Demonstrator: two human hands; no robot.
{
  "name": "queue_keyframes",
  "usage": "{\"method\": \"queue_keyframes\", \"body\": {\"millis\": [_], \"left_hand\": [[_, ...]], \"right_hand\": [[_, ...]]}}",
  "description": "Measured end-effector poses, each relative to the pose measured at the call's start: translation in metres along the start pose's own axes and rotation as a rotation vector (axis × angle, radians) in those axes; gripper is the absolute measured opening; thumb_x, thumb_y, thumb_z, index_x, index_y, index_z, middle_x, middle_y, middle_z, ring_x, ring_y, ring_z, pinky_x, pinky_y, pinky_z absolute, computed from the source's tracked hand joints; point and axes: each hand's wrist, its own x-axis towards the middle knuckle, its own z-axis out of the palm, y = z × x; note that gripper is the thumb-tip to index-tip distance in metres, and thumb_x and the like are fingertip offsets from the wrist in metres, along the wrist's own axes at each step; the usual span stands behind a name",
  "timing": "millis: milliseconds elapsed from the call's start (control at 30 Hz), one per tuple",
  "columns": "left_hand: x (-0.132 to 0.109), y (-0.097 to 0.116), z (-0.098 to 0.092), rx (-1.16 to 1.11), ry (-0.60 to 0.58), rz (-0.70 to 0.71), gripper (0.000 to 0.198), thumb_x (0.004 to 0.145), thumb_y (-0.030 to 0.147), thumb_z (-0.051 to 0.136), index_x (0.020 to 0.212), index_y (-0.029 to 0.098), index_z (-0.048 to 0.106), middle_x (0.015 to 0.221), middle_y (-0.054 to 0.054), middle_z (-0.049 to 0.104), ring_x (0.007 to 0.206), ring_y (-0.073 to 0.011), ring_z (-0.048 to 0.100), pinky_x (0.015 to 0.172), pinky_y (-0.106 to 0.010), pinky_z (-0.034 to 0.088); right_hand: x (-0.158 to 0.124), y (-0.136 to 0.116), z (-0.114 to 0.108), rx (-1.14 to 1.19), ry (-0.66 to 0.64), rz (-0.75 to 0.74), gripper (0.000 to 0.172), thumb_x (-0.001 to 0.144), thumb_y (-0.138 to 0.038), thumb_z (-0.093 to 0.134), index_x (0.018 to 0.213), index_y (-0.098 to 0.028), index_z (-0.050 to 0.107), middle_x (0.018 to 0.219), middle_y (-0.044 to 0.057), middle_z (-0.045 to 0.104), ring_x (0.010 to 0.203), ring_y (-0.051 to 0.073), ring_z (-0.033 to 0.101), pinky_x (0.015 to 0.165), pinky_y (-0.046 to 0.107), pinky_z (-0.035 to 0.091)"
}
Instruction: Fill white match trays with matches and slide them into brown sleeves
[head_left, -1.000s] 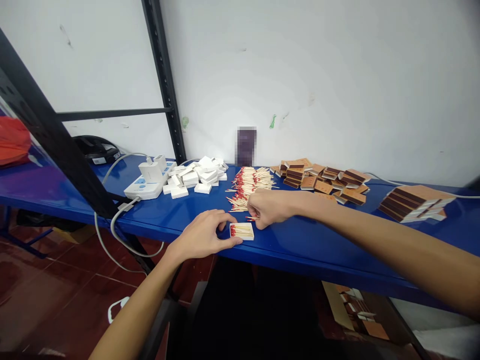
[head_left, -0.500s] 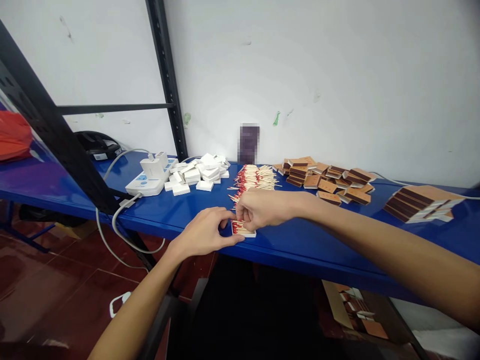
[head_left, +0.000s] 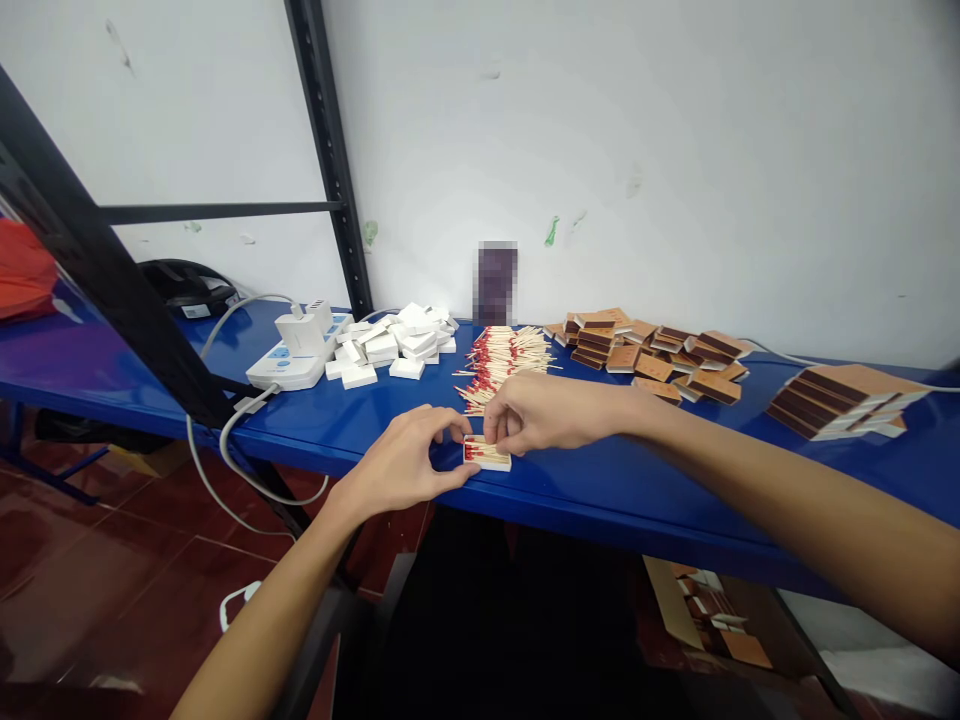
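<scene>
A small white matchbox tray (head_left: 487,455) filled with red-tipped matches lies near the front edge of the blue table (head_left: 600,490). My left hand (head_left: 409,460) grips its left end with thumb and fingers. My right hand (head_left: 536,412) rests on top of the tray, fingertips pressing on the matches inside. Just behind my hands lies a loose pile of matches (head_left: 506,358).
A heap of empty white trays (head_left: 397,350) and a white power strip (head_left: 296,355) with cables sit at the left. Brown matchbox sleeves (head_left: 652,355) are piled at the back, a neat stack (head_left: 844,400) farther right. A black shelf post (head_left: 330,160) stands behind.
My right hand has moved from beside the match pile onto the tray and now presses on the matches in it. My left hand has kept hold of the tray.
</scene>
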Motion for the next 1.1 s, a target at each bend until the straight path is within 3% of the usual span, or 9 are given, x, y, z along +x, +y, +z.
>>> {"method": "queue_keyframes", "body": {"millis": [133, 300, 433, 667, 967, 1100], "left_hand": [[0.000, -0.001, 0.000, 0.011, -0.012, 0.038, 0.017, 0.084, 0.033, 0.069, 0.095, 0.020, 0.064, 0.092, -0.001, 0.067, 0.086, -0.0174, 0.059, 0.077, -0.030, 0.045], [0.002, 0.000, -0.001, -0.014, -0.005, 0.063, 0.018, 0.084, 0.033, 0.070, 0.096, 0.021, 0.067, 0.106, -0.004, 0.068, 0.098, -0.0197, 0.060, 0.088, -0.033, 0.046], [0.002, -0.001, -0.001, -0.020, -0.019, 0.035, 0.019, 0.085, 0.034, 0.070, 0.098, 0.020, 0.069, 0.097, -0.004, 0.072, 0.093, -0.0205, 0.063, 0.083, -0.033, 0.048], [0.001, 0.000, 0.000, 0.020, -0.005, 0.030, 0.028, 0.085, 0.034, 0.070, 0.110, 0.022, 0.066, 0.101, -0.003, 0.072, 0.091, -0.0194, 0.063, 0.081, -0.033, 0.048], [0.001, -0.001, 0.001, -0.006, 0.008, -0.012, 0.023, 0.083, 0.039, 0.070, 0.089, 0.020, 0.060, 0.093, -0.002, 0.069, 0.087, -0.0186, 0.061, 0.078, -0.031, 0.047], [0.000, -0.001, 0.001, -0.007, -0.014, 0.022, 0.019, 0.085, 0.038, 0.069, 0.092, 0.021, 0.065, 0.095, -0.003, 0.070, 0.092, -0.0194, 0.061, 0.083, -0.032, 0.047]], "right_hand": [[0.000, -0.003, 0.002, 0.008, 0.035, -0.028, 0.016, 0.076, -0.013, 0.062, 0.087, -0.013, 0.074, 0.072, 0.003, 0.074, 0.065, 0.013, 0.067, 0.062, 0.022, 0.047], [0.001, -0.003, 0.005, 0.037, 0.064, -0.024, 0.015, 0.075, -0.012, 0.063, 0.086, -0.014, 0.073, 0.072, 0.002, 0.074, 0.067, 0.014, 0.068, 0.062, 0.021, 0.047], [0.000, 0.003, 0.009, 0.145, 0.068, -0.030, 0.014, 0.075, -0.014, 0.061, 0.085, -0.015, 0.071, 0.069, 0.001, 0.073, 0.064, 0.014, 0.067, 0.059, 0.021, 0.047], [0.000, 0.010, 0.013, 0.112, 0.139, -0.065, 0.012, 0.075, -0.016, 0.060, 0.083, -0.017, 0.070, 0.062, -0.001, 0.070, 0.059, 0.014, 0.065, 0.057, 0.022, 0.045], [-0.019, 0.014, 0.007, 0.091, 0.172, 0.010, 0.014, 0.081, -0.028, 0.062, 0.085, -0.016, 0.067, 0.063, -0.001, 0.065, 0.052, 0.011, 0.058, 0.054, 0.022, 0.042], [-0.023, 0.017, 0.014, 0.100, 0.151, 0.012, 0.018, 0.081, -0.034, 0.064, 0.082, -0.016, 0.068, 0.067, 0.000, 0.065, 0.059, 0.012, 0.058, 0.056, 0.022, 0.041]]}}
